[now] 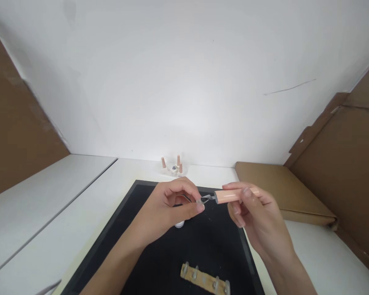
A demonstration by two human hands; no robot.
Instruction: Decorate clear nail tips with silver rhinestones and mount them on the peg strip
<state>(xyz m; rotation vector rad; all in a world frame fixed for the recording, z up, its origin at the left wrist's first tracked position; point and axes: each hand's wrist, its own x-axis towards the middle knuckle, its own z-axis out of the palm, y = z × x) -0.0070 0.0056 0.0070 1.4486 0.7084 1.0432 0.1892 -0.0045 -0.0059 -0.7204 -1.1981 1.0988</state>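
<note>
My left hand (175, 200) is closed, thumb and forefinger pinching a small clear artificial nail tip (203, 200). My right hand (253, 205) grips the peach-pink handle of a nail polish brush (229, 196), held nearly level and pointing left. Its grey tip meets or nearly meets the clear piece; exact contact is too small to tell. Below my left hand, a white round lid or pot (179, 224) shows in part. Nearer to me lies a tan strip (204, 279) bearing several clear nail tips standing upright.
A black mat (172, 254) with a grey border covers the middle of the white table (89, 196). Against the white wall stand several small bottles with pink caps (163, 162). A flat cardboard box (279, 188) lies at the right, and brown cardboard panels flank both sides.
</note>
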